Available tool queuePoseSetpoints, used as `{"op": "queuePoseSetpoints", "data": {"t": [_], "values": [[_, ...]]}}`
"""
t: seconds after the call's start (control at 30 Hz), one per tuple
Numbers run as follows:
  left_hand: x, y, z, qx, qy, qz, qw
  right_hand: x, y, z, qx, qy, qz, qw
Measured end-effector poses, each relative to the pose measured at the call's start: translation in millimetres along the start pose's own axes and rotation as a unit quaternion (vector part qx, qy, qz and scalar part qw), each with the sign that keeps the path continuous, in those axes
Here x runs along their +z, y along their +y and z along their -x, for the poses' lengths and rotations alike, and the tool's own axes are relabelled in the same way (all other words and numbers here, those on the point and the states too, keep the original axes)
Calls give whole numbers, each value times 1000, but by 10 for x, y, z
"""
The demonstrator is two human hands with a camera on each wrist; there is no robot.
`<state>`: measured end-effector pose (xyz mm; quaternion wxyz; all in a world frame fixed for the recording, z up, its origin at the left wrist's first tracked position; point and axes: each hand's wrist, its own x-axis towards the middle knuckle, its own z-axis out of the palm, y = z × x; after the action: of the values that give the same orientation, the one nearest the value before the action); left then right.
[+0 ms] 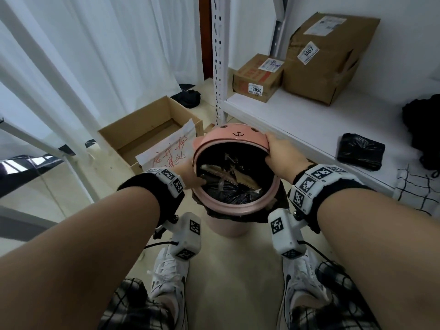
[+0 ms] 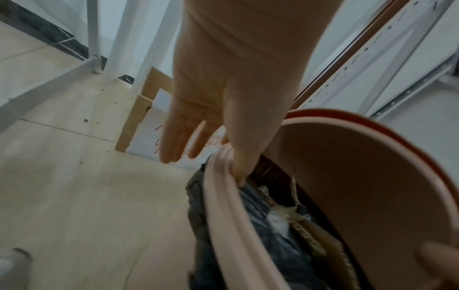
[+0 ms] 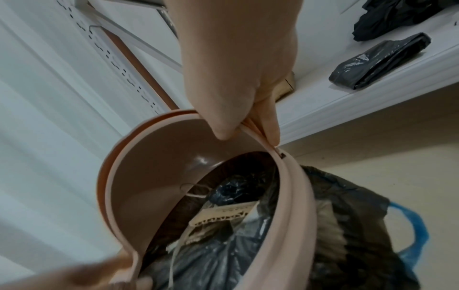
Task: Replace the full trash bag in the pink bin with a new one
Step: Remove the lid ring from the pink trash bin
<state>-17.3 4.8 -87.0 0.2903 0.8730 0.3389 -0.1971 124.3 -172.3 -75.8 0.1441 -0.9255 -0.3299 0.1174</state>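
Note:
The pink bin [image 1: 226,228] stands on the floor between my feet, lined with a full black trash bag [image 1: 228,194] whose edge drapes over the rim. Its pink lid ring [image 1: 228,206], with the hinged face flap [image 1: 234,134] tipped up, is held tilted over the bin. My left hand [image 1: 194,175] holds the ring's left side, thumb hooked inside [image 2: 238,172], fingers [image 2: 174,141] straight outside. My right hand [image 1: 273,151] pinches the ring's right side [image 3: 248,135] by the hinge. A folded new black bag [image 1: 360,151] [image 3: 380,62] lies on the white shelf.
An open cardboard box [image 1: 147,136] with a white handwritten sign stands on the floor behind the bin. The white shelf [image 1: 297,120] on the right carries two parcels [image 1: 258,77] [image 1: 326,55] and dark cloth [image 1: 423,129]. A white metal frame [image 1: 47,148] stands left.

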Motion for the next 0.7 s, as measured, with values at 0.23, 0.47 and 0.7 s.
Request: {"op": "queuePoseSetpoints", "data": {"t": [0.23,0.47,0.7], "values": [[-11,72,-74,-47,23,178,983,-150,-18,120,90,173,-91,976],[-36,356,-166,-36,53,366,929,44,-305,178,-163,-121,58,978],[27,436,-185,-7,23,493,870,6,-238,70,-133,-105,112,979]]}}
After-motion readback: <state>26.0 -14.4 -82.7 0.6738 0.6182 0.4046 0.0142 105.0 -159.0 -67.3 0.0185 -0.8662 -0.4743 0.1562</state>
